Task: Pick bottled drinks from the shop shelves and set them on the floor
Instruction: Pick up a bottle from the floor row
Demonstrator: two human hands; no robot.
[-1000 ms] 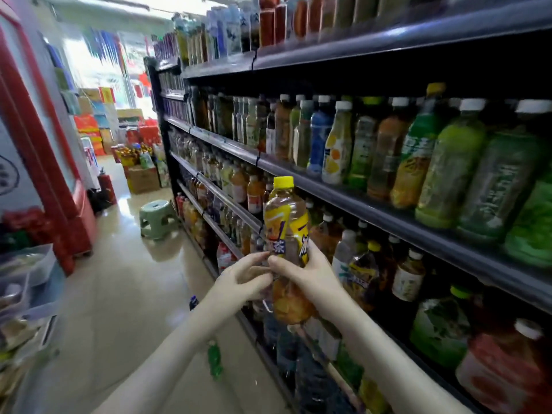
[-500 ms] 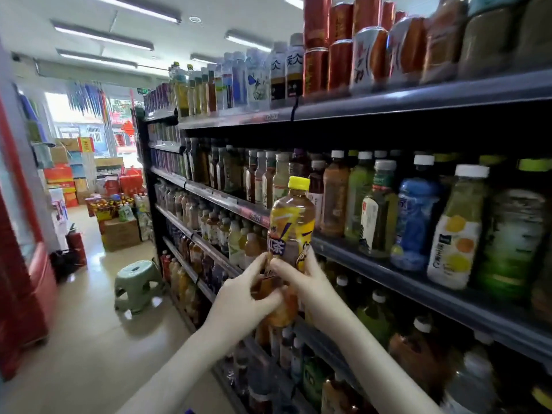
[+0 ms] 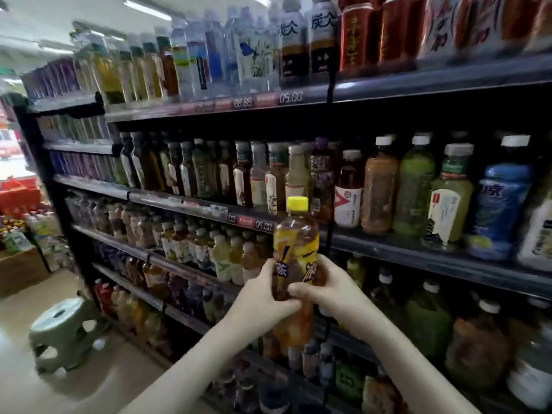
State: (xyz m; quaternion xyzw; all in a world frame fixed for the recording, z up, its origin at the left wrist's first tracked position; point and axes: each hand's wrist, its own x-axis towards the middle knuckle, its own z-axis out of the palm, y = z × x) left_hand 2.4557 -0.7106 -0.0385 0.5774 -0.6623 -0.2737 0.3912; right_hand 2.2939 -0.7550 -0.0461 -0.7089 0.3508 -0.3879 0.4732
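Two hands share one load: a clear plastic bottle of amber tea point(image 3: 295, 243), with a yellow screw cap point(image 3: 297, 203) and a yellow wrap label, is held upright in the air in front of the dark metal shop shelves point(image 3: 418, 252). It appears clear of the rows of other drinks and well above the pale glossy floor point(image 3: 98, 380).

The left hand point(image 3: 263, 297) wraps the bottle's waist from one side and the right hand point(image 3: 331, 291) from the other. The grip of each is clamped on the bottle just below the label, with the fingers curled round it and the two thumbs close together at the front.

The bottle looks full, so it probably has a fair weight for its size, though one hand should be able to carry it. Its thin plastic wall is likely to give a little under a hard squeeze, and the label film looks slick, so a firm but not crushing hold suits it. It is not fragile in the way glass is, but a drop could dent it or shake up the drink.

The narrowed waist where the hands now sit seems the best place to hold it. The neck just under the cap would serve as a second choice for lowering it.

Being tall and narrow, the bottle may tip, so it should go down flat on its base. A pale green plastic stool point(image 3: 64, 327) stands on the floor near the shelves.
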